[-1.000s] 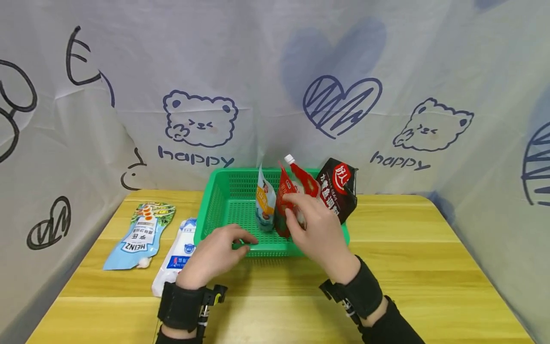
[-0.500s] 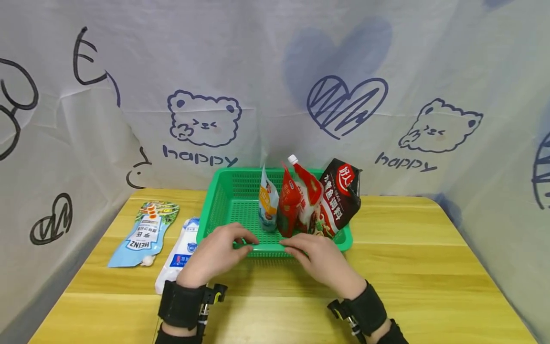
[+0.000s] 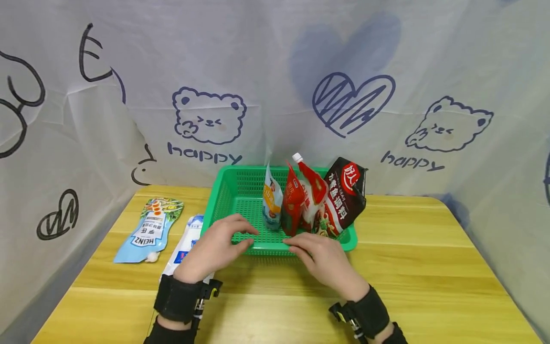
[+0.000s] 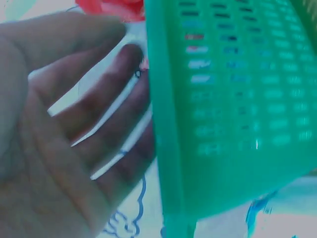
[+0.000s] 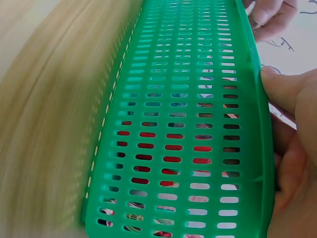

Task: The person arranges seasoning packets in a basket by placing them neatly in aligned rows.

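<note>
Green basket (image 3: 270, 246) set on table (image 3: 266, 296), pouches (image 3: 293, 205) stood in right part. Front rim pinched by right hand (image 3: 324, 258); left hand (image 3: 221, 246) relaxed near rim, fingers spread, nothing gripped. Basket best held level by both hands, lest leaning black packet (image 3: 345, 188) be tipped.

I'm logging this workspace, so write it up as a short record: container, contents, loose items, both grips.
Container: green basket on a wooden table
Contents, left to right: blue-and-orange pouch, red pouch, white-capped pouch, black-and-red packet leaning right
Loose items: Heinz pouch and white-and-blue packet, both lying left of the basket, the packet partly hidden
Left grip: relaxed at the near rim, not pinching it
Right grip: pinching the near rim, thumb outside
</note>
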Available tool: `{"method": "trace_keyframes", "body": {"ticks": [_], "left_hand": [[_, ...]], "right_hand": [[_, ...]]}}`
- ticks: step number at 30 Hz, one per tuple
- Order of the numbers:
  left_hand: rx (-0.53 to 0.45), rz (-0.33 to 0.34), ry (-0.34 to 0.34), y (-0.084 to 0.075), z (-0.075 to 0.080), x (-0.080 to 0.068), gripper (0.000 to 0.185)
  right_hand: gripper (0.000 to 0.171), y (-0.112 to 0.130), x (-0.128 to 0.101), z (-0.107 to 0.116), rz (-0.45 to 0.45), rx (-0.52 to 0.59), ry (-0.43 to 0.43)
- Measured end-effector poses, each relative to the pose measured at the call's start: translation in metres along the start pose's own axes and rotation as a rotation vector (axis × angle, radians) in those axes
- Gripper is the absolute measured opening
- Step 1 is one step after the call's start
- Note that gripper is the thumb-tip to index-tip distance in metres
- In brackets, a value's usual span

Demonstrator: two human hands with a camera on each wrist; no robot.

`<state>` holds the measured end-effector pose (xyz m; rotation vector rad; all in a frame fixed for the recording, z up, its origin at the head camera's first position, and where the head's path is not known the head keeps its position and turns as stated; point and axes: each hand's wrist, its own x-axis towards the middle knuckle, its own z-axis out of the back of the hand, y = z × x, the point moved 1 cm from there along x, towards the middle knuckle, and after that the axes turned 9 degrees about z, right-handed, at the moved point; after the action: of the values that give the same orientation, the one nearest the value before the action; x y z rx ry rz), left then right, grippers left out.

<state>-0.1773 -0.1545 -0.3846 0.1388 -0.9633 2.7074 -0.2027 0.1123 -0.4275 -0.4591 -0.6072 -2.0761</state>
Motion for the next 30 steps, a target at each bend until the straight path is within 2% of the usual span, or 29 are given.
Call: {"method": "trace_keyframes", "body": {"ticks": [5, 9, 12, 15, 18, 20, 27, 30], "left_hand": [[-0.063, 0.017, -0.188, 0.011, 0.021, -0.003, 0.023], [-0.107, 0.069, -0.301, 0.024, 0.040, -0.011, 0.026], [-0.112, 0.134, -0.353, 0.036, 0.049, -0.017, 0.027], [-0.093, 0.206, -0.370, 0.048, 0.053, -0.023, 0.028], [-0.077, 0.277, -0.353, 0.060, 0.055, -0.025, 0.033], [-0.069, 0.345, -0.316, 0.068, 0.055, -0.025, 0.037], [-0.069, 0.627, -0.061, 0.100, 0.043, -0.021, 0.065], [-0.053, 0.724, 0.010, 0.110, 0.036, -0.017, 0.077]], "right_hand": [[0.022, -0.001, 0.001, 0.000, -0.008, 0.004, 0.005], [0.023, -0.001, 0.000, 0.001, -0.022, 0.007, 0.011], [0.023, -0.001, -0.001, 0.001, -0.031, 0.007, 0.018], [0.023, -0.001, -0.002, 0.000, -0.037, 0.011, 0.023], [0.022, -0.001, -0.001, 0.000, -0.041, 0.012, 0.023], [0.022, -0.001, -0.001, 0.000, -0.043, 0.014, 0.024], [0.022, -0.001, -0.001, 0.000, -0.044, 0.013, 0.028], [0.022, -0.001, -0.001, 0.000, -0.042, 0.010, 0.025]]}}
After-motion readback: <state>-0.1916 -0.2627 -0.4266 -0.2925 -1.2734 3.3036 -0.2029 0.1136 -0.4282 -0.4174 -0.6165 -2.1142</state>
